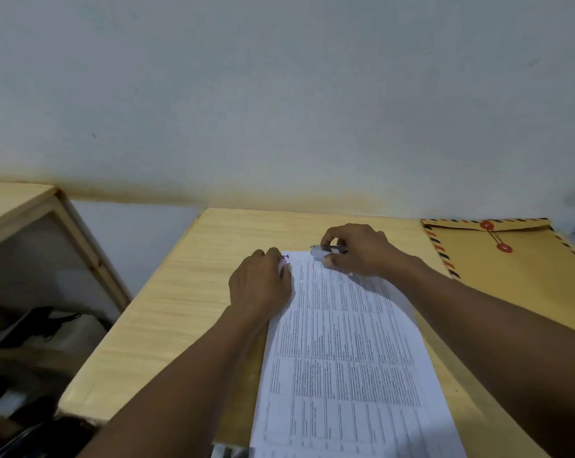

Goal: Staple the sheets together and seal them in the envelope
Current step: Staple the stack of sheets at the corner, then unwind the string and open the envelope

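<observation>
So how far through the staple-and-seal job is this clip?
Stapling stage. The right hand holds the stapler at the sheets' far edge while the left hand pins their corner. The envelope lies apart, string-tied: filling and sealing remain.

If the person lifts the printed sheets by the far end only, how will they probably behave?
The sheets look thin and long, so they would probably droop. The stapler sits at one far corner only, so the loose near ends may fan apart.
</observation>
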Demonstrator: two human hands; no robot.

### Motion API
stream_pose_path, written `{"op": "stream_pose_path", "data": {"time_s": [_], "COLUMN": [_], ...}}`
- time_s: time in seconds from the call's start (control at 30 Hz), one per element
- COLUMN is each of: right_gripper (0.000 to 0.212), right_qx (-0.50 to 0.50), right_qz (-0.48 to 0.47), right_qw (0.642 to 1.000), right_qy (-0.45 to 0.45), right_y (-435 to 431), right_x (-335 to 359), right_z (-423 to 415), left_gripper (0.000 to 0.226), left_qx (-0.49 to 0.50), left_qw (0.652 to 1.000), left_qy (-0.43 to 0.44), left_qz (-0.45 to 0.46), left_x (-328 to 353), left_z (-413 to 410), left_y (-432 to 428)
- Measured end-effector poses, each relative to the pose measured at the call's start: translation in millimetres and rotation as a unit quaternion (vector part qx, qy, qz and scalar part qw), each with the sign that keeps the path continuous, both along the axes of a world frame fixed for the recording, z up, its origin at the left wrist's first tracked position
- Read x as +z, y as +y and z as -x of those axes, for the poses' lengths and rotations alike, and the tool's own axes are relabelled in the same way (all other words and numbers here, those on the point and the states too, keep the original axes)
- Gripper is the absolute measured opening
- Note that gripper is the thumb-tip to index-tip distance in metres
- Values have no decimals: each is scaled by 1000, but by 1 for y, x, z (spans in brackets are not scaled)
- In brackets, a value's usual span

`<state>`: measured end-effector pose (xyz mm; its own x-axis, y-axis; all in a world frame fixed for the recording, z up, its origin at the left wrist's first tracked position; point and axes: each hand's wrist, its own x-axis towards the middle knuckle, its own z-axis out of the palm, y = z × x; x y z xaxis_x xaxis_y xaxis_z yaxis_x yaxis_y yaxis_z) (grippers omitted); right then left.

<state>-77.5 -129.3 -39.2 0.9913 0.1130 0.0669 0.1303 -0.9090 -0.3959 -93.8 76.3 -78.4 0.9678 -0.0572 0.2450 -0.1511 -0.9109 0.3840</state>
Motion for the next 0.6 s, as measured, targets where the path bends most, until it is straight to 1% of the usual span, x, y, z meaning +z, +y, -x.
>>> {"op": "stream_pose_path", "data": {"time_s": [0.07, 0.2, 0.4, 0.47, 0.53, 0.6], "right_gripper": [19, 21, 19, 25, 36, 39], "right_qx": [2, -23, -59, -59, -69, -73], "right_qz": [5, 12, -44, -61, -69, -71], "right_qw": [1000, 1000, 996, 995, 994, 994], "right_qy": [-8, -8, 42, 54, 54, 45], "right_y": [2, 4, 4, 1, -4, -14], "right_x": [0, -6, -16, -13, -4, 9], "right_z": [-14, -42, -56, -50, -39, -23], "left_gripper": [29, 31, 31, 30, 29, 28], "left_qx": [-4, -6, -1, 3, 9, 12], "left_qw": [1000, 1000, 1000, 999, 998, 995], "left_qy": [-16, -19, -25, -15, 3, 20], "left_qz": [12, 15, 17, 29, 62, 99], "left_x": [-5, -9, -10, -10, -9, -8], "left_z": [-4, -11, -12, -11, -11, -11], "left_y": [2, 2, 3, 4, 6, 9]}}
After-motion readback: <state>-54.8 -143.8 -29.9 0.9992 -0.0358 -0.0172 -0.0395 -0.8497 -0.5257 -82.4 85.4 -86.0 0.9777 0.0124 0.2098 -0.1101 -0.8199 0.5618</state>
